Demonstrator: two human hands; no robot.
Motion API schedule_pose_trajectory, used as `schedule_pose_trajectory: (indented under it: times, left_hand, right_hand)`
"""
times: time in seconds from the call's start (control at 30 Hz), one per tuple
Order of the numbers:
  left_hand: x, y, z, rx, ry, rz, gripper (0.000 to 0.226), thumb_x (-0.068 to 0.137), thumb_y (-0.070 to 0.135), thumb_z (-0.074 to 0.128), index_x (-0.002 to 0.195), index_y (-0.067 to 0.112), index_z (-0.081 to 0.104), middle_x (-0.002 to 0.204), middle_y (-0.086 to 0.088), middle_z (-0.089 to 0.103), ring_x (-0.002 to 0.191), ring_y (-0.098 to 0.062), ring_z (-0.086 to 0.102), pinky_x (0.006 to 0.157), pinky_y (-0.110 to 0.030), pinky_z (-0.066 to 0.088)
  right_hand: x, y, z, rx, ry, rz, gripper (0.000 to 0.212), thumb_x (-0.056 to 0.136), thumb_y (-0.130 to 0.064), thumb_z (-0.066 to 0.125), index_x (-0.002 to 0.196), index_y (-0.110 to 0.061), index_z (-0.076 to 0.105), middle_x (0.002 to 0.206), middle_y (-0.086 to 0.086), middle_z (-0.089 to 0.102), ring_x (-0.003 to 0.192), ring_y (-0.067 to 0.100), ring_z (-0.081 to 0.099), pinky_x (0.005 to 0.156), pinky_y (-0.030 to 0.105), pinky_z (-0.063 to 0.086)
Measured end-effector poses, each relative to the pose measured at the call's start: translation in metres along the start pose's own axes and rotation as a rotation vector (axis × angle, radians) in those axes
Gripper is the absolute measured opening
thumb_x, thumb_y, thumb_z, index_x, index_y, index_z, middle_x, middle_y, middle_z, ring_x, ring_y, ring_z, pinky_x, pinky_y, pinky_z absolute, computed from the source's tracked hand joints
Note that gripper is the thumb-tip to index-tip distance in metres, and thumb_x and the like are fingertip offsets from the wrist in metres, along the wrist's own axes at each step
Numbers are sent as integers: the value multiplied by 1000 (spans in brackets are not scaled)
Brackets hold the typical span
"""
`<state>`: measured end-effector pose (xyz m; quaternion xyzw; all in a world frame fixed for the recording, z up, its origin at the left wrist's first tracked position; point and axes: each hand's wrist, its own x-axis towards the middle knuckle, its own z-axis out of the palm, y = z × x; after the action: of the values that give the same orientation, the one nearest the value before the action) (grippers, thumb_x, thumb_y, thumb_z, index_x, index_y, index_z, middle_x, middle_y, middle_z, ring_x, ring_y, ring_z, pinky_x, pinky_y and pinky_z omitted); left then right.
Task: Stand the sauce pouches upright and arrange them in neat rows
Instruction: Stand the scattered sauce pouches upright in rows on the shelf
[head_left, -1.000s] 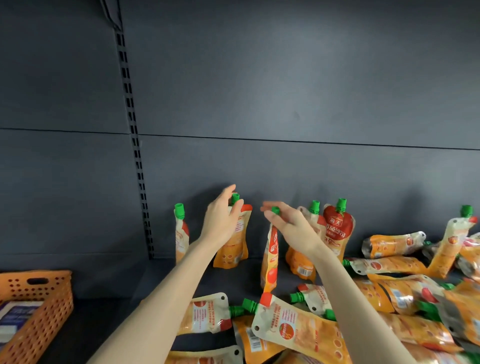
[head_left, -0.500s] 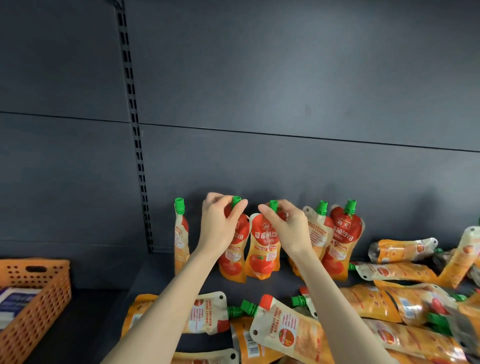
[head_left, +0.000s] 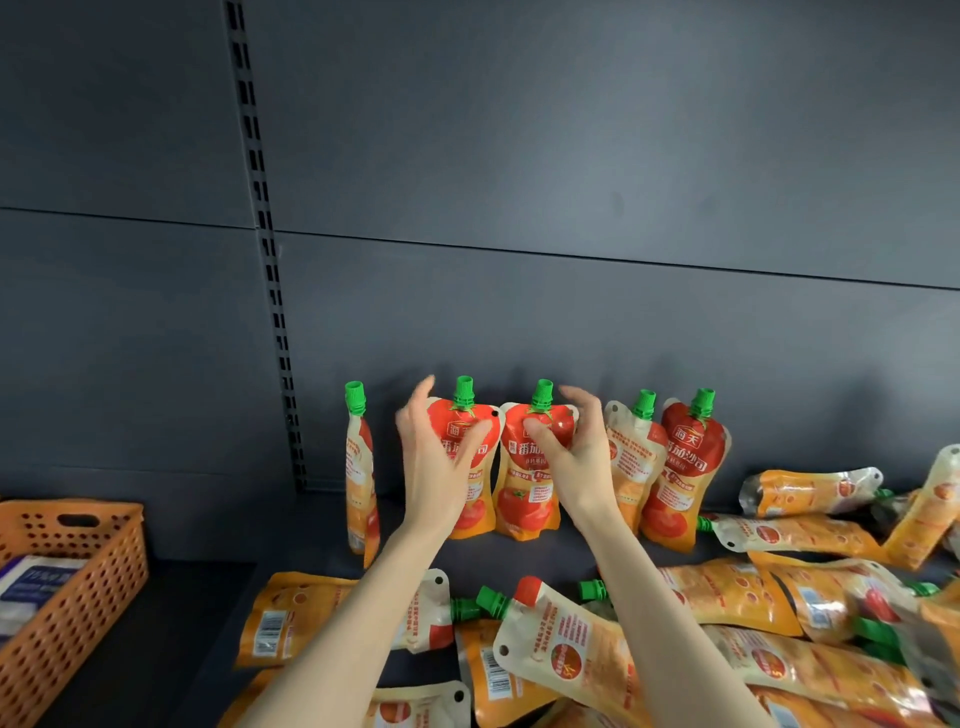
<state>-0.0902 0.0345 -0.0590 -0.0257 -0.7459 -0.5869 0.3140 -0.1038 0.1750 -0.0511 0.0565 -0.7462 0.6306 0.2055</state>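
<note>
Several red-and-orange sauce pouches with green caps stand in a row against the dark back panel of the shelf (head_left: 322, 540). The leftmost pouch (head_left: 358, 467) stands edge-on. Two front-facing pouches stand side by side: one (head_left: 480, 499) behind my left hand (head_left: 436, 462), the other (head_left: 527, 493) beside my right hand (head_left: 574, 457). Both hands have their fingers spread, thumbs just at the pouch fronts, caps free. Two more upright pouches (head_left: 685, 467) stand to the right. Many pouches (head_left: 571, 649) lie flat in a heap at the front and right.
An orange perforated basket (head_left: 78, 597) holding a white packet sits at the left, on a lower dark surface. A slotted metal upright (head_left: 265, 260) runs up the back panel left of the row. Bare shelf shows between the row and the heap.
The two pouches I held by their caps now stand upright, facing front, side by side. Both hands have let go of the caps and opened in front of the pouches.
</note>
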Motion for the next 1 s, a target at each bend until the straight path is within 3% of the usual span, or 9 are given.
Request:
schedule_pose_trajectory:
  times: [0.1,0.27,0.5,0.57,0.73,1.0]
  left_hand:
    - [-14,-15,-2,-28,-69,-134,83,75,27,75,141,21,24,136,2,42,122,-9,43,97,-26,42]
    - [-12,-21,-1,44,-62,-187,77,76,30,73,139,17,30,133,-4,49,121,-19,49,97,-34,45]
    - [-4,-22,1,81,-4,-209,78,81,21,70,143,13,23,139,-7,43,127,-21,44,99,-31,38]
    - [-7,-25,1,79,-12,-211,79,82,20,69,144,15,21,140,-6,42,127,-20,43,98,-29,38]
    - [-10,-31,-1,239,-55,-245,80,85,27,65,146,19,15,138,-9,42,126,-26,44,99,-40,41]
    - [-9,-30,-3,275,-76,-258,80,85,29,65,146,20,14,137,-9,44,124,-27,46,97,-41,43]
  right_hand:
    - [-11,11,-1,37,-57,111,53,84,-16,68,126,-15,37,119,2,58,108,15,61,90,36,54]
    - [-10,15,-3,-94,-209,130,50,84,-6,66,123,-11,34,119,0,55,114,16,55,96,36,50]
    - [-3,20,-4,-132,-156,129,50,85,-4,65,126,-11,37,124,3,55,118,19,53,96,38,49]
    - [-4,21,-4,-161,-178,127,53,84,-5,66,127,-12,35,123,-1,53,118,18,52,94,33,49]
    - [-4,23,-5,-252,-209,148,58,84,-4,65,130,-12,31,125,2,53,121,21,52,90,29,47]
    - [-6,22,-3,-332,-162,137,58,85,-7,65,131,-11,30,130,6,53,121,24,53,92,34,49]
